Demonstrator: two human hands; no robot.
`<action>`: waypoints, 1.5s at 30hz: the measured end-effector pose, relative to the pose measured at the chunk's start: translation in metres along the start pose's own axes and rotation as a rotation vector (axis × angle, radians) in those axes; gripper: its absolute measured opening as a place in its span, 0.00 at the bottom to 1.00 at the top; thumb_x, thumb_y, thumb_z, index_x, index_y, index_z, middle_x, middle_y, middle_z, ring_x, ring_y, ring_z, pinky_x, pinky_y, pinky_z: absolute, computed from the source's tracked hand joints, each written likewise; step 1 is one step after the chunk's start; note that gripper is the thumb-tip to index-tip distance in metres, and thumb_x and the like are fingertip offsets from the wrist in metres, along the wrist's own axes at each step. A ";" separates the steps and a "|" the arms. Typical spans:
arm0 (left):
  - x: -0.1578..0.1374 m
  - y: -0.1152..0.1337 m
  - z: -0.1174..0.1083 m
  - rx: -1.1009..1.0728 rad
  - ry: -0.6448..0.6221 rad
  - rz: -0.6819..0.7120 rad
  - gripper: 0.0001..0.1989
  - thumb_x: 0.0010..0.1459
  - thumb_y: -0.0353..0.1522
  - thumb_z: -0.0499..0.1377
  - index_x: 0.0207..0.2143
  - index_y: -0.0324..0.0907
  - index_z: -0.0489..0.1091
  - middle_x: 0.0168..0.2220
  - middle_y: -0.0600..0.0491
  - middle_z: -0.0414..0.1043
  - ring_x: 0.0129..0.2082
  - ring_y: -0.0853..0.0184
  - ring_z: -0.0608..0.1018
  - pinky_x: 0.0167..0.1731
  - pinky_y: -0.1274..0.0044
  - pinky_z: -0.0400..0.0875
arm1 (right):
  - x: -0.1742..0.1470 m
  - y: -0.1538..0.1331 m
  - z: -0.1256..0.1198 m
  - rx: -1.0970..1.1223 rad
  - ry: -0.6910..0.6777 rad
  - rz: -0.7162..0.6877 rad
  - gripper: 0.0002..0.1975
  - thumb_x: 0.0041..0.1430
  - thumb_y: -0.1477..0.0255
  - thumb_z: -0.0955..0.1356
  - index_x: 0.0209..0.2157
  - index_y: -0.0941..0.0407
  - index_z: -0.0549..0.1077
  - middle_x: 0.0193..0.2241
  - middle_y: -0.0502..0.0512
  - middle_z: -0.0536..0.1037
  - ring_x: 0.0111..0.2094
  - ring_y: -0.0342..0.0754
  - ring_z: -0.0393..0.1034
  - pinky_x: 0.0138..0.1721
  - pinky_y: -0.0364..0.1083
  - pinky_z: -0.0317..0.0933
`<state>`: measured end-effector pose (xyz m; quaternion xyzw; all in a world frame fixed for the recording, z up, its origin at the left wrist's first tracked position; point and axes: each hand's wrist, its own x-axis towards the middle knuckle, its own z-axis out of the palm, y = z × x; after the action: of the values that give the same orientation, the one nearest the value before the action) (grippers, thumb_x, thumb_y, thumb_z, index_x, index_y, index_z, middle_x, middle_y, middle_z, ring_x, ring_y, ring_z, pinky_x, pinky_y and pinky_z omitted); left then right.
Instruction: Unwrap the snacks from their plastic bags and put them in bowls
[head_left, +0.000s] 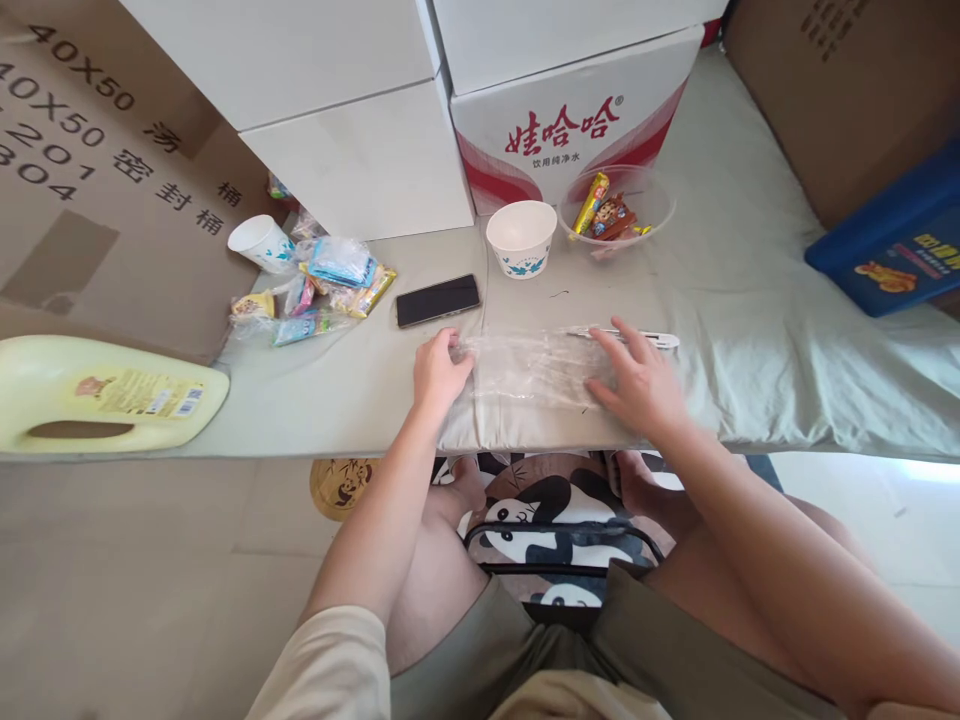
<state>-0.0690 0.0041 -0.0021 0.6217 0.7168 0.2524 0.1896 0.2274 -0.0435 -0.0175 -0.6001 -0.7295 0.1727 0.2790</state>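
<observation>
A clear, crinkled plastic bag [529, 368] lies flat near the front edge of the cloth-covered surface. At its left end, my left hand [439, 372] has the thumb and fingers closed on the plastic edge. My right hand [646, 388] rests over the right end with fingers spread apart. Partly behind those fingers is a slim white tool [664, 341] with a thin end, perhaps a craft knife. A black phone [438, 301] lies beyond my left hand. Farther back stands a white paper bowl [523, 240] with a blue leaf print.
Right of the bowl, a clear plastic bowl [660, 215] holds wrapped snacks. Several snack packets [341, 275] and a tipped paper cup [262, 243] lie left. A yellow jug [165, 395], a blue container [892, 245], white boxes [360, 165] and cardboard cartons [97, 190] surround the space.
</observation>
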 end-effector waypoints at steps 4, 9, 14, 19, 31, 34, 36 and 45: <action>-0.001 0.006 0.001 -0.279 -0.182 0.025 0.19 0.51 0.25 0.60 0.47 0.44 0.70 0.33 0.56 0.71 0.36 0.67 0.76 0.46 0.72 0.70 | -0.019 0.002 -0.010 -0.164 -0.249 -0.080 0.41 0.55 0.69 0.70 0.70 0.47 0.58 0.73 0.63 0.53 0.73 0.73 0.43 0.67 0.75 0.43; -0.018 0.029 -0.002 -0.572 -0.529 0.004 0.21 0.50 0.26 0.60 0.47 0.45 0.66 0.33 0.59 0.66 0.26 0.76 0.72 0.29 0.80 0.67 | -0.031 -0.003 -0.031 -0.012 -0.424 -0.204 0.45 0.55 0.58 0.72 0.71 0.47 0.55 0.73 0.63 0.53 0.74 0.72 0.39 0.69 0.73 0.42; -0.031 0.055 -0.004 -0.680 -0.808 -0.023 0.19 0.49 0.30 0.63 0.44 0.45 0.66 0.34 0.57 0.67 0.22 0.76 0.72 0.20 0.81 0.61 | -0.013 -0.025 -0.023 0.217 -0.372 -0.088 0.49 0.51 0.60 0.72 0.71 0.58 0.53 0.62 0.68 0.71 0.63 0.65 0.66 0.62 0.62 0.62; -0.019 0.057 -0.007 -0.887 -0.722 -0.037 0.27 0.46 0.35 0.70 0.48 0.47 0.67 0.38 0.56 0.73 0.24 0.74 0.77 0.23 0.80 0.67 | -0.009 -0.036 -0.015 0.457 -0.550 0.124 0.11 0.56 0.71 0.64 0.36 0.55 0.77 0.24 0.51 0.79 0.27 0.48 0.74 0.33 0.48 0.68; -0.036 0.071 0.037 -0.764 -0.724 -0.139 0.13 0.60 0.38 0.64 0.44 0.40 0.70 0.34 0.52 0.80 0.24 0.71 0.80 0.24 0.80 0.71 | 0.001 -0.034 -0.010 0.845 -0.263 0.455 0.25 0.51 0.67 0.72 0.50 0.53 0.67 0.22 0.45 0.76 0.24 0.47 0.72 0.28 0.45 0.63; -0.036 0.065 0.036 -0.687 -0.670 -0.116 0.13 0.64 0.38 0.60 0.46 0.40 0.69 0.24 0.58 0.76 0.12 0.76 0.70 0.14 0.83 0.60 | 0.003 -0.032 -0.011 0.704 -0.256 0.502 0.14 0.52 0.74 0.68 0.43 0.54 0.71 0.23 0.48 0.78 0.22 0.45 0.70 0.27 0.45 0.63; -0.032 0.059 0.037 -0.718 -0.631 -0.105 0.15 0.63 0.40 0.60 0.45 0.39 0.68 0.20 0.60 0.73 0.08 0.77 0.65 0.11 0.83 0.55 | 0.004 -0.033 -0.011 0.775 -0.188 0.585 0.09 0.53 0.76 0.65 0.38 0.54 0.71 0.27 0.50 0.79 0.22 0.44 0.72 0.27 0.45 0.65; -0.019 0.049 0.042 -0.913 -0.617 -0.035 0.22 0.58 0.47 0.63 0.46 0.40 0.68 0.18 0.59 0.74 0.11 0.73 0.71 0.11 0.83 0.59 | 0.012 -0.036 0.000 0.928 -0.268 0.563 0.13 0.54 0.67 0.71 0.41 0.53 0.71 0.20 0.46 0.75 0.20 0.45 0.70 0.24 0.44 0.65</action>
<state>-0.0029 -0.0047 -0.0073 0.5095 0.4560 0.3404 0.6454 0.1975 -0.0401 0.0060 -0.5589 -0.4174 0.6184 0.3620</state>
